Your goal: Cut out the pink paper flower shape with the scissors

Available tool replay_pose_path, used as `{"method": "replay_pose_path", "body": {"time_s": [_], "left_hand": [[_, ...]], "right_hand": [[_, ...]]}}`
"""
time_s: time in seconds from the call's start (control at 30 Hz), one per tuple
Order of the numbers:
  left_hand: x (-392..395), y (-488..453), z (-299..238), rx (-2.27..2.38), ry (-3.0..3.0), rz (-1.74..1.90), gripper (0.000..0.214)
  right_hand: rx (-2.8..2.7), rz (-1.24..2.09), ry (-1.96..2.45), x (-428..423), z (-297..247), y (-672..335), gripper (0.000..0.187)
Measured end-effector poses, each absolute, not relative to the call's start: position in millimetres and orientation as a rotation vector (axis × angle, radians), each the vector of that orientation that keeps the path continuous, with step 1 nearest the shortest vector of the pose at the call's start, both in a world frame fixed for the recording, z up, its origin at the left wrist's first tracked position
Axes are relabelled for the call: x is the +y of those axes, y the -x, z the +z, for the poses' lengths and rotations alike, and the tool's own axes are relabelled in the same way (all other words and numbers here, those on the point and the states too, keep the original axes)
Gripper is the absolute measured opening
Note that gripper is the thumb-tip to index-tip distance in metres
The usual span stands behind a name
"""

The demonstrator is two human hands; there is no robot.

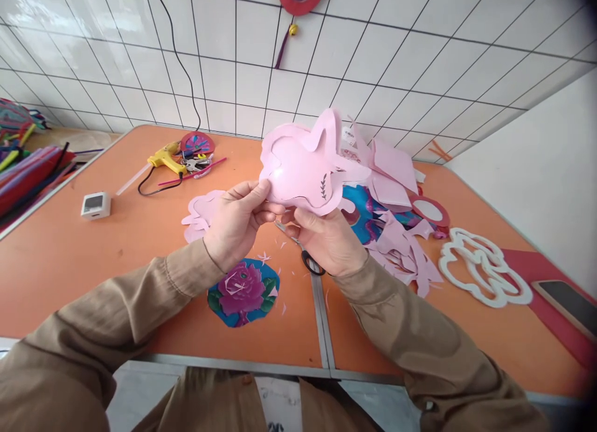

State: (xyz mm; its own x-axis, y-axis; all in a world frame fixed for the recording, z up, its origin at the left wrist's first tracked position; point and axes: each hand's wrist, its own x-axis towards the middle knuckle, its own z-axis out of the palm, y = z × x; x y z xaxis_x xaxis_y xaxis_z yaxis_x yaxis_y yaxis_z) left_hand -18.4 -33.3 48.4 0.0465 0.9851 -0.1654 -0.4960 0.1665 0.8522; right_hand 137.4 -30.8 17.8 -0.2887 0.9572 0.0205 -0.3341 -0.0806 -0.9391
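Note:
A pink paper cutout (298, 165) with wavy edges and a small dark leaf sprig drawn on it is held up above the table. My left hand (240, 217) pinches its lower left edge, thumb on top. At the lower right edge, my right hand (326, 236) grips it too, the thumb in front and the fingers partly hidden below. Black-handled scissors (311, 263) lie on the table under my right hand. Another pink cutout (201, 214) rests behind my left wrist. Nearer to me is a blue piece with a purple flower (242, 289), with pink scraps on it.
A yellow glue gun (168, 158) with a black cord lies at the back left, near a small white box (96, 205). Pink paper scraps (403, 248) heap at the right. Beyond them are a white cloud-shaped frame (485, 267) and a phone (566, 301). A tiled wall (214, 59) stands behind.

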Motion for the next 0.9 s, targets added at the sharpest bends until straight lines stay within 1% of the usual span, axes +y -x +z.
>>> {"method": "replay_pose_path", "body": {"time_s": [0.1, 0.3, 0.57, 0.9], "left_hand": [[-37, 18, 50, 0.862, -0.705, 1.280, 0.022], [-43, 16, 51, 0.875, -0.759, 1.270, 0.021], [-46, 18, 50, 0.837, -0.837, 1.278, 0.024], [-40, 20, 52, 0.652, -0.732, 1.049, 0.028]], "right_hand": [[-1.091, 1.548, 0.831, -31, 19, -137, 0.028], [-1.066, 1.532, 0.840, -37, 26, -133, 0.031], [-1.065, 1.567, 0.822, -35, 30, -136, 0.034], [-0.980, 1.672, 0.757, -33, 33, -139, 0.036]]}}
